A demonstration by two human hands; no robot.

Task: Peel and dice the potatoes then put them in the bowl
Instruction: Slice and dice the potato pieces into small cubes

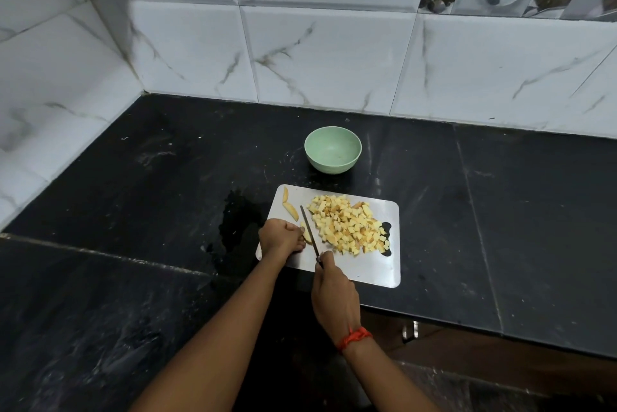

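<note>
Our left hand (280,238) is curled over a potato strip (306,237) at the near left part of the steel cutting board (367,273), fingertips pinning it down. Our right hand (334,294) grips the handle of a thin knife (309,233), whose blade runs away from us, just beside those fingertips. Whether the edge is touching the strip we cannot say for sure, since the piece is small and mostly hidden by the fingers. To the right of the blade a loose heap of diced potato (350,226) covers the middle of the board. Two uncut strips (290,209) lie near its far left corner. A pale green bowl (333,149) stands upright on the black countertop (500,194) just beyond the board, apart from it, with no potato visible inside. A red thread (354,338) circles our right wrist. A wet patch (237,221) darkens the counter left of the board.
</note>
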